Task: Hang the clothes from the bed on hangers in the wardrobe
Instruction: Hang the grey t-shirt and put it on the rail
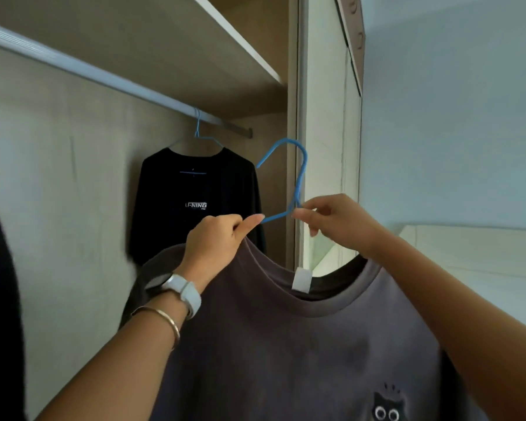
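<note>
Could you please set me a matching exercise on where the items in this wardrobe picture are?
1. grey T-shirt
2. black shirt
3. white watch
4. nearer blue hanger

a. hangs from the rail
b. worn on a wrist
c. pinched at its neck by the right hand
d. gripped at the collar by the left hand

Pairs: 1-d, 2-a, 3-b, 4-c

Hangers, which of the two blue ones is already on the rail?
The far hanger with the black shirt; its hook is over the rail. The near hanger, in the grey shirt, is held by left hand and right hand.
</note>
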Motion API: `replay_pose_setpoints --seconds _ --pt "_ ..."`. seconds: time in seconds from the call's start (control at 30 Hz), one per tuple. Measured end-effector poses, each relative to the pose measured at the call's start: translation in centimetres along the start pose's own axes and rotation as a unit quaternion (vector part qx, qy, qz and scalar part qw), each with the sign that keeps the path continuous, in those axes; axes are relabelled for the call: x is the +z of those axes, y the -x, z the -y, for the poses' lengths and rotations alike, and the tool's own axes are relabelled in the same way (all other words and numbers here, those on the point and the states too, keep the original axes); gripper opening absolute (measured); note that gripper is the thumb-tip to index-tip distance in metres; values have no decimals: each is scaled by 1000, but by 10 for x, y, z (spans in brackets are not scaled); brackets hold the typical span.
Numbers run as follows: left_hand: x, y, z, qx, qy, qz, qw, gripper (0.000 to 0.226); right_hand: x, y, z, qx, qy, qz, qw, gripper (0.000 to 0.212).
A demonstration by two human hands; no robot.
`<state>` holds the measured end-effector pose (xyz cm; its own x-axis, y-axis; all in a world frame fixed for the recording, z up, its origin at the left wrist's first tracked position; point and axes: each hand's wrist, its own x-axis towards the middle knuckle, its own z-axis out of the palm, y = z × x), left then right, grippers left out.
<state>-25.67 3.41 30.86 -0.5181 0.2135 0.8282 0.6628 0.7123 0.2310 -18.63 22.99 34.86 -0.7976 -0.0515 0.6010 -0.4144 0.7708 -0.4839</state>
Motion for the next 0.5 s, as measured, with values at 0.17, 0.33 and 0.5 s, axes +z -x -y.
replay_pose_setpoints --seconds 0.17,0.33,0.5 --pt "26 -40 48 -82 12 -37 996 54 -18 -57 -68 -5 90 104 990 38" --pt "26 -72 84 -137 -43 -86 986 58 8 -105 -96 -70 1 141 988 28" --pt "19 -94 122 -158 -82 -116 977 57 50 -161 -81 -154 32 96 983 29"
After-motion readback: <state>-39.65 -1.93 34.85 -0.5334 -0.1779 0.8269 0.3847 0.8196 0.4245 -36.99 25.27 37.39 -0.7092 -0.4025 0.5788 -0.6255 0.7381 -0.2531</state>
